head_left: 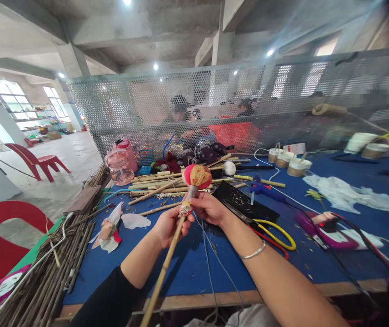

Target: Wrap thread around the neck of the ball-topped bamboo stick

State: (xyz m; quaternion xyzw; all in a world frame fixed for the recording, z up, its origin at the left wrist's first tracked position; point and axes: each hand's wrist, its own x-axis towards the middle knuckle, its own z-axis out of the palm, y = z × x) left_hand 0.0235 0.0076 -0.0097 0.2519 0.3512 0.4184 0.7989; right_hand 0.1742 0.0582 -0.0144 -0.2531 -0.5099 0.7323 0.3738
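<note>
A bamboo stick [167, 268] slants up from the front table edge, topped by a round padded head [197, 176] in pink, yellow and red patterned cloth. Grey cord [192, 194] is wound round the neck just beneath the head. My left hand [169, 227] is closed round the stick below this binding, where bunched cloth ends show. The fingers of my right hand [208, 207] pinch the wound neck from the right side. Two loose strands of grey string [208, 254] hang from there over the front edge.
Scissors [272, 231] with yellow and red handles lie right of my hands, near a blue glue gun [266, 190]. Bamboo sticks [157, 186], a pink jug [120, 165] and cloth scraps [109, 229] lie around. Brown twigs [58, 263] line the left side; a perforated metal screen [140, 109] stands behind.
</note>
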